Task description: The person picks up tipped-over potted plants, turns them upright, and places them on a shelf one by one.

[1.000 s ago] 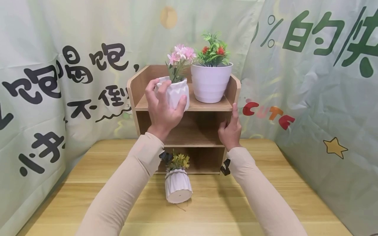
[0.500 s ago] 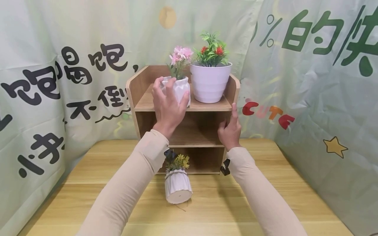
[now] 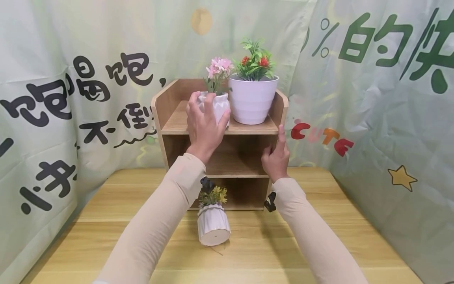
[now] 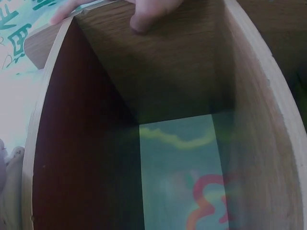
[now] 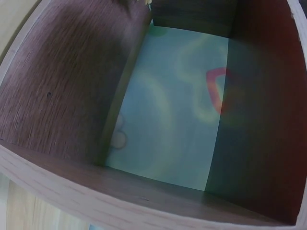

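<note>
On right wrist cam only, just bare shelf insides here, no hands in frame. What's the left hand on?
Observer: Head view: left hand has its fingers round the pink-flower pot, up at the top board.
Operator: Copy. Right hand?
Observer: Right hand is at the front edge of the shelf's right side, index finger pointing up.
Operator: Anything on the table in front?
Observer: Yes, the yellow-flower pot lies on its side on the table, base toward the head camera.
</note>
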The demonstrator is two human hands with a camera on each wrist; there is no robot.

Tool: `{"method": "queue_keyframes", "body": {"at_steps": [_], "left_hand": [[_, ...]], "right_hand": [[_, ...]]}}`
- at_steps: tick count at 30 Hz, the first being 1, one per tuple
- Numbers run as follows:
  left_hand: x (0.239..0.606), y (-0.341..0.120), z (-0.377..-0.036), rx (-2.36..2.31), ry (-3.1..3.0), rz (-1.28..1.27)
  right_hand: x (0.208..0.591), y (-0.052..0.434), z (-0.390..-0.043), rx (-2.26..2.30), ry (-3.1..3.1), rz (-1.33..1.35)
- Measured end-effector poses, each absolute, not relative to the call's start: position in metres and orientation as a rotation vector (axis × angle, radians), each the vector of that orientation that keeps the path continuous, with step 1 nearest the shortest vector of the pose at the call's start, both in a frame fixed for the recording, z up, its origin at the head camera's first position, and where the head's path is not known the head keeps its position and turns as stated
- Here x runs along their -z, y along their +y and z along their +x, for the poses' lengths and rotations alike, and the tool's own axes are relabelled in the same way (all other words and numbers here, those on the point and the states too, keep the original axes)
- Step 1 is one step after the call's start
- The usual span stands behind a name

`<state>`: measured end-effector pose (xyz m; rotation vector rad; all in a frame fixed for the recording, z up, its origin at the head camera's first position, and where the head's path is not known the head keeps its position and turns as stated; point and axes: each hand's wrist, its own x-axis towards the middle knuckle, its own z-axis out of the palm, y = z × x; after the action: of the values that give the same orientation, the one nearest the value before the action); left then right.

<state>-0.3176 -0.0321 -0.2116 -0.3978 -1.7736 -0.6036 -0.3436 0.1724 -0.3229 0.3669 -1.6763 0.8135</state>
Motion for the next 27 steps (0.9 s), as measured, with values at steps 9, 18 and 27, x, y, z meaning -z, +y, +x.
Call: {"method": "queue_keyframes", "body": {"at_steps": [9,18,27], "left_hand": [[0.205,-0.029,-0.323,0.615,-1.93,-0.315],[0.199,-0.029,-0.321,0.6,-2.13,-0.22],[0.199,-0.028,-0.321,0.615,-2.169,-0.221]], "right_hand": [[0.322,0.173,-0.344,-0.812,-1.684,0.35],[0.324,0.168,-0.344,-0.813,-1.685,0.362],[0.324,0.172,-0.343,-0.82,-1.689,0.355]]}}
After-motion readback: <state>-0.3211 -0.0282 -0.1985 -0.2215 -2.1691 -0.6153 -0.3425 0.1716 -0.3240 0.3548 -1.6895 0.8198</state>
